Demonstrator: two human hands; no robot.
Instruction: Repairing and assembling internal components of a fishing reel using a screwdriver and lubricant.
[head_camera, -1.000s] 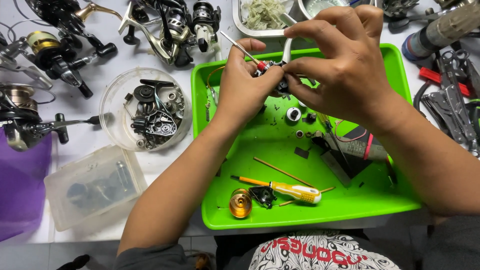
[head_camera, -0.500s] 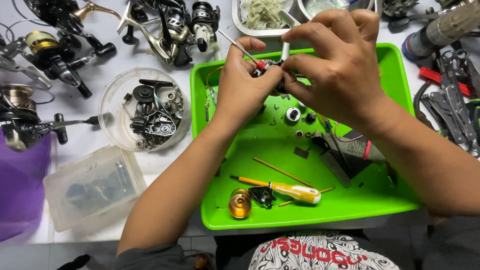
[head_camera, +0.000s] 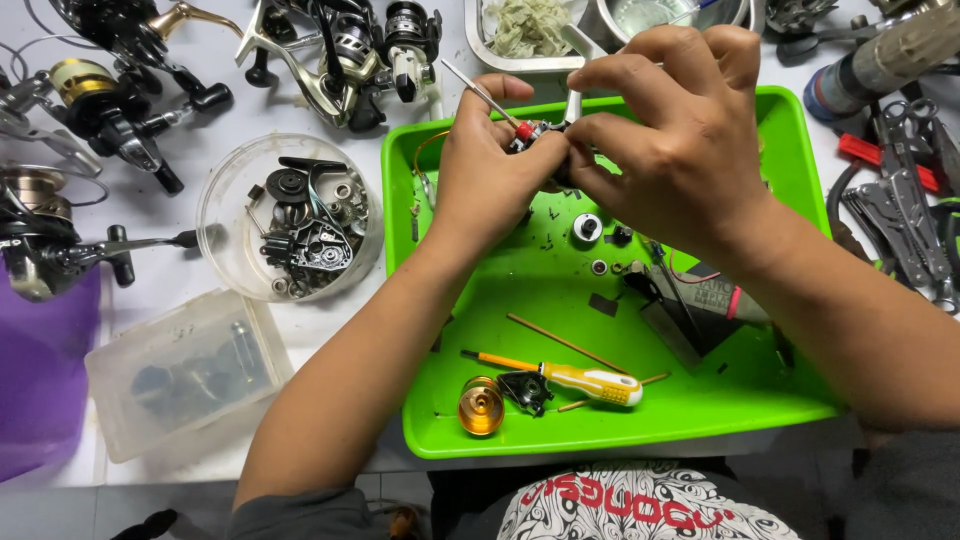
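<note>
A white worktop (head_camera: 200, 110) carries everything, and the biggest thing on it is a bright green tray (head_camera: 620, 420) set right in front of the person. Over the tray's far half both hands meet. The left hand (head_camera: 495, 165) is closed around a small metal reel part (head_camera: 535, 135) with a red tip, pinching it between thumb and fingers, and a thin rod sticks up and to the left out of that grip. The right hand (head_camera: 680, 135) curls over the same part from the other side, its fingertips pinched on it and touching the left hand's fingers; most of the part is hidden between them. To the left of the tray stands a round clear bowl (head_camera: 225, 235) holding dark gears and small reel pieces, and nearer the person lies a cloudy plastic box (head_camera: 180, 375). Several fishing reels (head_camera: 330, 50) lie along the far and left edges of the worktop. On the tray's near floor lies a screwdriver (head_camera: 565, 378) with a yellow and white handle, and just beside it to the left are a small black piece and a gold spool (head_camera: 481, 406). Pliers (head_camera: 915, 225) rest on the worktop to the right of the tray.
</note>
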